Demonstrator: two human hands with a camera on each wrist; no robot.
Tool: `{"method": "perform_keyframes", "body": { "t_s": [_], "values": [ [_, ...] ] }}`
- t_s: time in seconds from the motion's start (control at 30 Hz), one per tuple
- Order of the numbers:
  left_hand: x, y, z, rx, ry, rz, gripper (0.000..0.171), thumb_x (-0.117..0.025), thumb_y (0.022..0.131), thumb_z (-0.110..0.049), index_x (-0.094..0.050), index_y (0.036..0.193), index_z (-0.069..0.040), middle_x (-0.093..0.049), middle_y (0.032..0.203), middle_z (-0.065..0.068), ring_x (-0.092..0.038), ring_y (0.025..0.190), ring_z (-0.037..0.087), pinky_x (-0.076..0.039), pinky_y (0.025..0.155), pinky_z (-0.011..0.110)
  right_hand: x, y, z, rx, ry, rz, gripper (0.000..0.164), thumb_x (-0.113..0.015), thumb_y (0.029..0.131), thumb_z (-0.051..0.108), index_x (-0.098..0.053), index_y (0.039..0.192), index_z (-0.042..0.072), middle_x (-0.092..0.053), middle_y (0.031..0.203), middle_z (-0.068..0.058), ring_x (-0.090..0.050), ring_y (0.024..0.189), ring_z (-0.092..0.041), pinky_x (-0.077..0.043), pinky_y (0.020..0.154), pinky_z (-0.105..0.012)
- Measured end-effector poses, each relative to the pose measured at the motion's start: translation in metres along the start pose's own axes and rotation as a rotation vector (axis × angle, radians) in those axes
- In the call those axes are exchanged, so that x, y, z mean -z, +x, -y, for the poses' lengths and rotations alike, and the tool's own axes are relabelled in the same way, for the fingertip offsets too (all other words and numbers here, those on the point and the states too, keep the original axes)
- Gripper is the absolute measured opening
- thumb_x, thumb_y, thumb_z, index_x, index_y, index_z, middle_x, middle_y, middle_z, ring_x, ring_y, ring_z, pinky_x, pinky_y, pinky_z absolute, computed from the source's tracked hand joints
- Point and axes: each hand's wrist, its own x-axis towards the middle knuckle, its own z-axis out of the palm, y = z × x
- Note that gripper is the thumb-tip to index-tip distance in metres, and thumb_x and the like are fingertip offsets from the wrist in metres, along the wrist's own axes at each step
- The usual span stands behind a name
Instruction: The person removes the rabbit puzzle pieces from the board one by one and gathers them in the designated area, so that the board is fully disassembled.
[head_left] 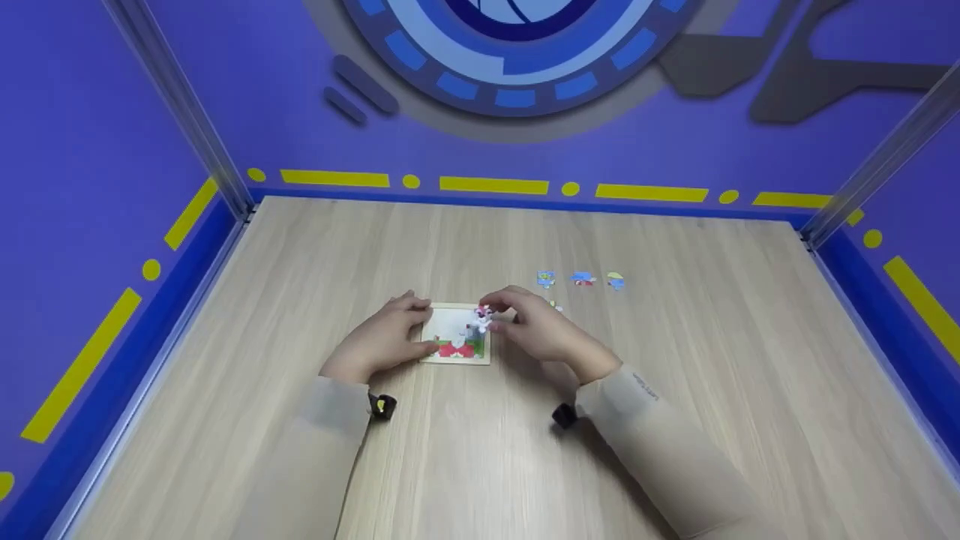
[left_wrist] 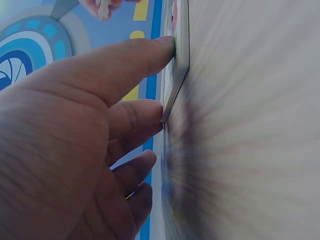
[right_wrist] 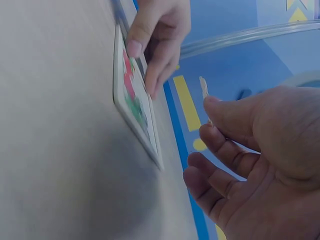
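Observation:
A small wood-framed puzzle tray (head_left: 454,361) lies on the table, with several fitted pieces along its near side showing red and green. My left hand (head_left: 385,336) rests at its left side; in the left wrist view the straight thumb (left_wrist: 145,55) presses on the frame, and a finger touches its edge. Above the tray's right side, my right hand (head_left: 544,326) pinches a white and pink puzzle piece (head_left: 482,319) between thumb and forefinger. The right wrist view shows this piece (right_wrist: 204,86) edge-on, apart from the tray (right_wrist: 120,95), its other fingers loosely bent.
Three loose puzzle pieces lie in a row beyond the right hand: a left one (head_left: 546,279), a middle one (head_left: 583,278) and a right one (head_left: 615,281). Another piece (head_left: 555,306) is partly hidden behind that hand. Blue walls (head_left: 480,161) enclose the wooden table (head_left: 712,322).

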Motion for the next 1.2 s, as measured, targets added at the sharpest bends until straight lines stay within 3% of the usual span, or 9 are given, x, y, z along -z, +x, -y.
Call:
{"method": "perform_keyframes", "body": {
  "t_s": [0.27,0.5,0.83,1.2],
  "values": [
    [0.0,-0.001,-0.001,-0.001,-0.006,0.001,0.078,-0.081,0.104,-0.043,-0.056,0.163,0.002,-0.047,0.179,0.015,-0.025,0.176,0.041,-0.027,0.145,0.055,0.027,-0.024,-0.02,0.035,-0.027,-0.068,0.04,-0.073,0.11,0.012,-0.071,0.15,0.008,-0.072,0.141,-0.011,-0.065,0.131,-0.04,-0.059,0.104,-0.048],
    [-0.002,-0.002,0.0,0.008,-0.015,0.001,0.078,-0.082,0.104,-0.043,-0.056,0.163,0.001,-0.048,0.178,0.015,-0.026,0.176,0.041,-0.027,0.145,0.054,0.045,-0.041,-0.033,-0.036,-0.031,-0.117,0.042,-0.074,0.109,0.012,-0.071,0.15,0.009,-0.072,0.143,-0.009,-0.065,0.137,-0.037,-0.057,0.109,-0.049],
    [-0.001,-0.001,0.0,0.008,-0.004,-0.003,0.077,-0.081,0.105,-0.042,-0.056,0.163,0.001,-0.048,0.179,0.015,-0.026,0.176,0.042,-0.028,0.144,0.056,0.059,-0.051,-0.055,-0.072,-0.018,-0.168,0.043,-0.072,0.11,0.008,-0.068,0.153,0.007,-0.071,0.145,-0.013,-0.066,0.141,-0.039,-0.056,0.113,-0.058],
    [-0.002,0.001,0.001,0.011,-0.011,0.007,0.077,-0.079,0.105,-0.041,-0.054,0.165,0.0,-0.046,0.18,0.015,-0.023,0.177,0.041,-0.027,0.145,0.058,0.078,-0.057,-0.081,-0.179,-0.012,-0.188,0.045,-0.069,0.111,0.01,-0.067,0.156,0.009,-0.07,0.14,-0.016,-0.062,0.135,-0.036,-0.051,0.112,-0.051]
  ]
}}
